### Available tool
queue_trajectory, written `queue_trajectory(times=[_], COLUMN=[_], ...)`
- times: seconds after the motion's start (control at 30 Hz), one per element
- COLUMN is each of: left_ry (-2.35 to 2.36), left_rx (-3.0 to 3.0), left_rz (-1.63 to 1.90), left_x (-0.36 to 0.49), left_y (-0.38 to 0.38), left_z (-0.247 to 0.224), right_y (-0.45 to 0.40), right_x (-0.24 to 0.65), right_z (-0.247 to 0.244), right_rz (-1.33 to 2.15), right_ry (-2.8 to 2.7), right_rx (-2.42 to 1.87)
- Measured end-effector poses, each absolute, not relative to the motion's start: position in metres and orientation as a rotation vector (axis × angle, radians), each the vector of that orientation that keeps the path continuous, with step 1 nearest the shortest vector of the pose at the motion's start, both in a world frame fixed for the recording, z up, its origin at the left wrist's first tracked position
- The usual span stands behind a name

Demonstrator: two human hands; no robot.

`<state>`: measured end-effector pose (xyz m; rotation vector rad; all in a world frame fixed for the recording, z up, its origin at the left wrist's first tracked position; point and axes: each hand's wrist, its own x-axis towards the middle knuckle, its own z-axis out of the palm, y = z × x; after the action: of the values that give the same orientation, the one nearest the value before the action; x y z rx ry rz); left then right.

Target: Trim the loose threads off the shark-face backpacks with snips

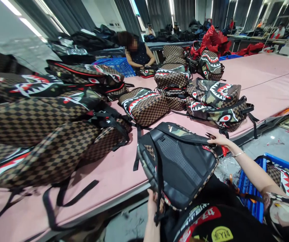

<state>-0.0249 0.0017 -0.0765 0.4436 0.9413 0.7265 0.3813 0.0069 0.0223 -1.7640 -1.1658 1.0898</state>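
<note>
A backpack [182,161] with a black padded back panel, camouflage trim and brown checks lies in front of me, its back side up, tilted over the table's edge against my body. My left hand [154,203] grips its lower left edge beside a black shoulder strap [159,171]. At the right side, my right hand [218,139] is closed around small dark thread snips [210,135], whose points face left over the other shoulder strap. That hand is close to the bag's edge; whether it touches the bag is hard to tell.
Several checked shark-mouth backpacks [58,148] are heaped at left on the pink table [119,183], with more [149,106] farther back. A co-worker [140,55] handles a bag across the table. A blue crate [251,188] holding a bag stands at my right. Red fabric [213,42] lies behind.
</note>
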Motion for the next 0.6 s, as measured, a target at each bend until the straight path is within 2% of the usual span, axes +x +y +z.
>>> queue_trajectory(times=[0.1, 0.2, 0.3, 0.4, 0.5, 0.6], left_ry=[1.01, 1.109, 1.195, 1.514, 1.409, 1.168], left_rx=[0.446, 0.519, 0.811, 1.263, 1.518, 1.571], left_rz=[0.864, 1.049, 1.169, 1.395, 1.178, 0.815], left_x=[-0.044, -0.071, -0.096, -0.096, -0.059, -0.005], left_y=[0.019, 0.049, 0.077, 0.084, 0.067, 0.046], left_z=[-0.054, -0.013, 0.042, 0.082, 0.084, 0.053], right_y=[0.0, -0.006, -0.018, -0.033, -0.044, -0.048], right_x=[0.359, 0.311, 0.249, 0.2, 0.18, 0.181], right_z=[0.036, 0.04, 0.027, 0.006, -0.013, -0.023], right_rz=[1.223, 1.352, 1.44, 1.463, 1.397, 1.33], right_ry=[-1.189, -1.178, -1.114, -1.12, -1.068, -1.092], right_rx=[-1.617, -1.389, -1.328, -1.349, -1.467, -1.526])
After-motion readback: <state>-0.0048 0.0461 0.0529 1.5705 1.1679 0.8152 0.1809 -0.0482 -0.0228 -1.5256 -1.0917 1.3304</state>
